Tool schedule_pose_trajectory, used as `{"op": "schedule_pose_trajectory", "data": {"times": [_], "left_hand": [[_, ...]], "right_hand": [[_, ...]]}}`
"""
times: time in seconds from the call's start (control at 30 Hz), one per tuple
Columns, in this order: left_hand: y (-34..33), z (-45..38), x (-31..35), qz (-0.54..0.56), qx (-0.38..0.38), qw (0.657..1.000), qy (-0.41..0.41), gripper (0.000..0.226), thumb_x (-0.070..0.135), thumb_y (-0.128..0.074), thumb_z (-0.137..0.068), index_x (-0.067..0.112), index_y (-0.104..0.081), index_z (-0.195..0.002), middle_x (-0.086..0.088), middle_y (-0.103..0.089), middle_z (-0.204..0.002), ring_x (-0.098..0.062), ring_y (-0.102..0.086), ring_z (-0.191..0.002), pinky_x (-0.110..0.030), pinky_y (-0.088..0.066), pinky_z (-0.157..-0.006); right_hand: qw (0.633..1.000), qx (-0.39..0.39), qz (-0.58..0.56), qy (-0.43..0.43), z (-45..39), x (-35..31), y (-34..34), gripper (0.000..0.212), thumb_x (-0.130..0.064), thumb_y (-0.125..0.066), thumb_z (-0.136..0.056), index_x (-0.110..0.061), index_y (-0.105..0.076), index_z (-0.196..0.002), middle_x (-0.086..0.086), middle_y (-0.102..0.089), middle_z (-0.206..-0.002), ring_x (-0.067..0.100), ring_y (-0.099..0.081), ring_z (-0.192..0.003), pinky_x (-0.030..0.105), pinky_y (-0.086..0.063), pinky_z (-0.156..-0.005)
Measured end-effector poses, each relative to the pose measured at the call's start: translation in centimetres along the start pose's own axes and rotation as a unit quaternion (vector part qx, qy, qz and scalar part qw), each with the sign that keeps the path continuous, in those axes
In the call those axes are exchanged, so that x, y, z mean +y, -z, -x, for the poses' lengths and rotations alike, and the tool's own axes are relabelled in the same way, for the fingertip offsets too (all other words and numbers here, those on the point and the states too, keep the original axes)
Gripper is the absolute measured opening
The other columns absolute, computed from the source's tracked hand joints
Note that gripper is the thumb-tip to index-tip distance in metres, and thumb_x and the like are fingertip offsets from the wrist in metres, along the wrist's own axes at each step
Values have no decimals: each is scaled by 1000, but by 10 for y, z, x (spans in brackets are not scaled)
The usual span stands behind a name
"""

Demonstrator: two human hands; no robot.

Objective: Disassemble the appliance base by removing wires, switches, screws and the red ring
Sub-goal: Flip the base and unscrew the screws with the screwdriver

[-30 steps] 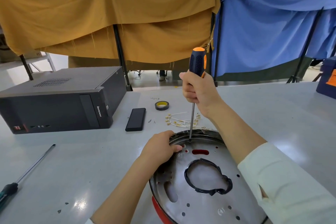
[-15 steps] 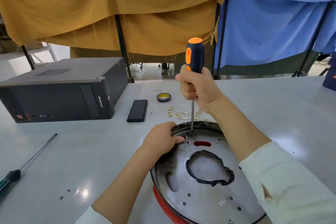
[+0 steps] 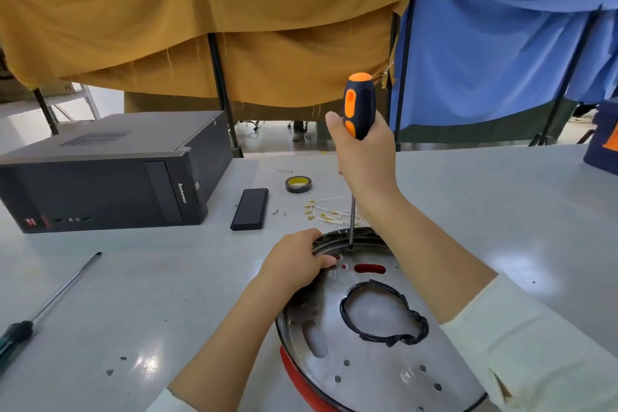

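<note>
At 6 o'clock on the counter (image 3: 150, 294), the base (image 3: 374, 354) lies as a round metal plate with holes and a loop of black tape (image 3: 384, 318) around a central opening. Its red ring (image 3: 294, 378) shows along the lower left edge. At the base's 10 o'clock rim, the left hand (image 3: 296, 259) grips the edge, fingers curled over it. At 12 o'clock on the base, the screwdriver (image 3: 357, 130) stands upright, tip set on the plate near the rim. The right hand (image 3: 364, 157) is wrapped around the orange-and-black handle. At 9 o'clock a second screwdriver (image 3: 46, 304) lies flat on the counter. Beyond the base, loose wires (image 3: 326, 211) with brass terminals lie near a tape roll (image 3: 298, 184) and a black slab (image 3: 250, 213). At 10 o'clock sits a computer (image 3: 110, 174). Farthest back hang ochre and blue cloths (image 3: 200, 17).
</note>
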State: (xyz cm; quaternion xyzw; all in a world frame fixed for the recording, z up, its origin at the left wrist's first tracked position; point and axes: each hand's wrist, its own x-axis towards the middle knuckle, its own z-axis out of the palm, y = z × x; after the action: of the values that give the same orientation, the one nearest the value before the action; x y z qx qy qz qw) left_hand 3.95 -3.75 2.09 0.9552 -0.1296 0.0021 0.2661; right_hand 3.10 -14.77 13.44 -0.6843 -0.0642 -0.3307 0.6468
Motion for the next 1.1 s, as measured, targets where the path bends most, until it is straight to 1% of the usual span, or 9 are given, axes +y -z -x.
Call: {"op": "schedule_pose_trajectory", "data": {"times": [0.13, 0.27, 0.37, 0.47, 0.53, 0.6, 0.73, 0.87, 1.1], "left_hand": [[0, -1, 0, -4, -2, 1000, 5, 32, 42, -65, -84, 24, -57, -110, 1, -66, -106, -19, -58, -93, -26, -41, -71], [0, 0, 0, -1, -2, 1000, 4, 31, 42, -65, -84, 24, -58, -108, 2, -66, -104, -18, -58, -92, -26, -41, -71], [1, 0, 0, 0, -3, 1000, 4, 31, 41, -65, -84, 24, -58, -109, 2, -66, -104, -18, -58, -92, -26, -41, -71], [0, 1, 0, -2, -7, 1000, 6, 29, 40, -65, -85, 24, -57, -108, 2, -66, -103, -18, -59, -92, -27, -43, -71], [0, 0, 0, -4, -7, 1000, 3, 28, 40, -64, -85, 25, -57, -107, 2, -66, -102, -18, -59, -91, -26, -42, -69], [0, 0, 0, -8, -6, 1000, 2, 28, 41, -64, -85, 24, -57, -106, 2, -66, -102, -18, -59, -90, -26, -41, -69], [-1, 1, 0, -14, -4, 1000, -1, 26, 42, -64, -85, 23, -55, -101, 1, -65, -101, -20, -58, -90, -27, -40, -68], [0, 1, 1, -10, -5, 1000, 2, 27, 42, -64, -85, 23, -55, -101, 1, -65, -102, -20, -58, -92, -27, -39, -68], [-1, 1, 1, -9, -1, 1000, 2, 33, 42, -64, -85, 23, -57, -110, 1, -65, -107, -19, -58, -96, -25, -39, -71]], "right_hand": [[982, -141, -88, -88, -14, 1, 14, 36, -3, -56, -87, -18, -35, -61, -2, -31, -50, 13, -27, -41, 18, -25, -37], [939, -297, -141, -103, -24, 3, 25, 43, -2, -52, -90, -19, -28, -59, -3, -22, -48, 13, -17, -42, 18, -15, -41], [972, -204, -91, -80, -21, 7, 25, 34, -10, -59, -91, -19, -41, -64, -1, -35, -52, 14, -33, -44, 22, -32, -41], [994, -80, 39, -62, -19, 10, 25, 20, -16, -66, -87, -22, -46, -87, -2, -51, -75, 16, -55, -68, 28, -55, -62], [997, -16, 51, -53, -16, 11, 23, 26, -19, -68, -86, -26, -44, -91, -5, -53, -82, 18, -58, -80, 35, -56, -76], [999, 8, 7, -45, -12, 10, 20, 27, -21, -70, -85, -27, -44, -83, -7, -51, -74, 12, -54, -69, 33, -53, -70], [981, -155, -96, -70, -14, 11, 18, 37, -11, -64, -89, -20, -39, -63, -7, -37, -51, 8, -34, -42, 16, -30, -39], [931, -306, -151, -129, -29, 8, 26, 50, -2, -53, -90, -25, -34, -50, -8, -28, -45, 11, -21, -41, 17, -16, -41], [999, -2, 38, -14, -11, 26, 21, 21, -23, -70, -84, -23, -49, -79, -4, -51, -65, 15, -52, -58, 33, -50, -59]]}}
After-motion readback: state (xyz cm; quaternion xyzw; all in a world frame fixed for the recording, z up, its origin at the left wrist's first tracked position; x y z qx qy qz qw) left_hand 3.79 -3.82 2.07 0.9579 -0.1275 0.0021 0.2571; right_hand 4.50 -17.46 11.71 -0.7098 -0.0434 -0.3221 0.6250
